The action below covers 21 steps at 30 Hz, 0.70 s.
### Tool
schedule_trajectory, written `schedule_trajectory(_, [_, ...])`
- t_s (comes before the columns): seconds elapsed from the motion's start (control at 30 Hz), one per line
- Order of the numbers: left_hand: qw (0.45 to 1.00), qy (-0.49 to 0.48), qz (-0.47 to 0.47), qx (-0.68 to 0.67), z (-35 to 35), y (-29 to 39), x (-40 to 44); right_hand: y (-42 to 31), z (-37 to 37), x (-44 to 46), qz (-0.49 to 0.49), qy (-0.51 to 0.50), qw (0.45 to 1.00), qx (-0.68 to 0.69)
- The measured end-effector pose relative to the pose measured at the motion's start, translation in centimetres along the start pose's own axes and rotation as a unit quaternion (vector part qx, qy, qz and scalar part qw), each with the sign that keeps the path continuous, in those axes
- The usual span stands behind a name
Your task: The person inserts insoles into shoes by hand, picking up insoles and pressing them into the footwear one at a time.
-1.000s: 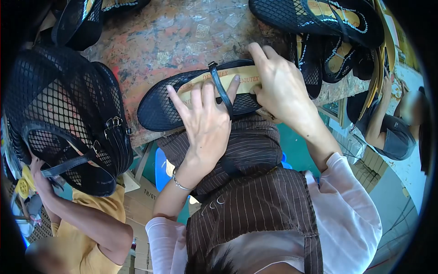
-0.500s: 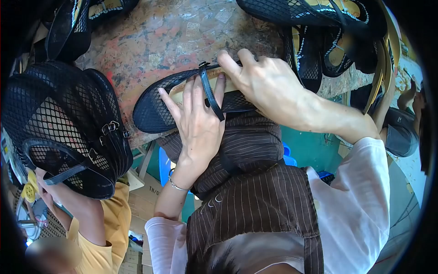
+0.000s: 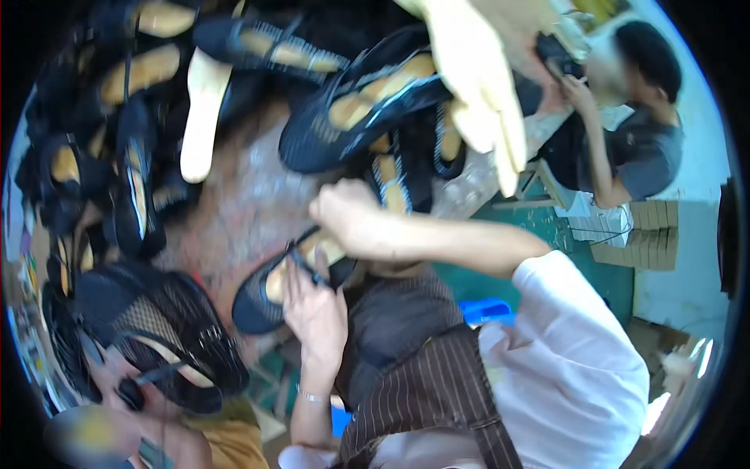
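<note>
A black mesh shoe [image 3: 258,305] with a thin buckled strap and a pale insole lies at the bench's near edge. My left hand [image 3: 316,320] holds it from the near side, fingers stretched into the opening over the insole and by the strap. At the heel end is my right hand [image 3: 351,215], its fingers curled into a closed grip; the fingertips are hidden and motion blurs them. A bundle of black mesh shoes [image 3: 168,328] is just left of the held shoe.
Many black shoes [image 3: 137,180] pile at the bench's far left, with a loose pale insole [image 3: 203,125] among them. More shoes [image 3: 351,109] and pale insole-shaped pieces [image 3: 480,78] stand ahead. One person [image 3: 641,141] sits at the right; another's arm [image 3: 156,430] is lower left.
The view has swung, bringing more shoes and the person at the right into sight. My right hand's fingers are more curled at the heel. My left hand stays on the shoe.
</note>
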State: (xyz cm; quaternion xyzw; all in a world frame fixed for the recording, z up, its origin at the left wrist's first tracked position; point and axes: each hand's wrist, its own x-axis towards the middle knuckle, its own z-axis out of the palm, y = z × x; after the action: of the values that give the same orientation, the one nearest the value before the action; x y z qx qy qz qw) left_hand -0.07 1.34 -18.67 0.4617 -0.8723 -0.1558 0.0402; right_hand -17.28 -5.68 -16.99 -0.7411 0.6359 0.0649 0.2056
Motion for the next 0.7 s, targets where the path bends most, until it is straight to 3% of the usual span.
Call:
schedule_trajectory(0.07, [0.999, 0.037, 0.016, 0.013, -1.5, 0.7, -0.6, -0.5, -0.6, -3.9, -0.08, 0.132, 0.988, -0.024])
schedule_trajectory(0.1, [0.996, 0.075, -0.041, -0.003, -2.2, 0.3, -0.2, -0.9, -1.1, -5.4, -0.13, 0.179, 0.975, -0.003])
schedule_trajectory(0.13, [0.989, 0.109, -0.096, -0.028, -3.0, 1.6, -0.4, -0.4, -3.0, -7.6, -0.193, 0.189, 0.959, 0.088])
schedule_trajectory(0.2, [0.965, 0.204, -0.142, -0.079, -4.8, 4.3, -0.4, 1.8, -8.0, -12.1, -0.28, 0.256, 0.87, 0.315])
schedule_trajectory(0.23, [0.956, 0.254, -0.128, -0.074, -3.7, 4.8, 0.2, 3.5, -10.2, -13.9, -0.188, 0.309, 0.868, 0.341])
schedule_trajectory(0.27, [0.96, 0.237, -0.108, -0.105, -3.0, 5.2, 1.1, 5.3, -12.4, -15.7, -0.097, 0.355, 0.852, 0.373])
schedule_trajectory(0.33, [0.968, 0.212, -0.104, -0.086, -0.1, 6.6, 4.1, 12.8, -13.5, -15.1, 0.091, 0.503, 0.845, 0.154])
schedule_trajectory(0.37, [0.974, 0.157, -0.132, -0.093, 1.1, 6.6, 5.6, 16.5, -13.5, -14.0, 0.125, 0.531, 0.837, 0.05])
schedule_trajectory(0.4, [0.977, 0.103, -0.16, -0.098, 1.8, 6.5, 6.5, 20.1, -13.1, -13.3, 0.149, 0.492, 0.858, -0.01])
schedule_trajectory(0.43, [0.974, 0.164, -0.114, -0.102, 1.5, 5.9, 6.8, 24.2, -12.5, -11.9, 0.141, 0.451, 0.881, 0.035])
schedule_trajectory(0.47, [0.98, 0.154, -0.078, -0.096, -0.1, 5.6, 6.7, 26.1, -12.7, -10.8, 0.137, 0.459, 0.877, 0.035])
schedule_trajectory(0.53, [0.971, 0.176, -0.01, -0.161, -3.4, 4.4, 5.8, 28.5, -13.3, -8.9, 0.222, 0.399, 0.882, 0.114])
schedule_trajectory(0.6, [0.952, 0.268, 0.121, -0.088, -7.0, 2.6, 5.4, 29.6, -14.4, -6.3, 0.241, 0.398, 0.873, 0.145])
schedule_trajectory(0.67, [0.968, 0.211, 0.133, -0.037, -9.2, 1.2, 5.4, 30.7, -15.0, -3.6, 0.26, 0.39, 0.864, 0.182])
schedule_trajectory(0.7, [0.978, 0.18, 0.103, 0.0, -9.9, 0.7, 5.5, 31.4, -15.4, -2.1, 0.268, 0.326, 0.887, 0.19])
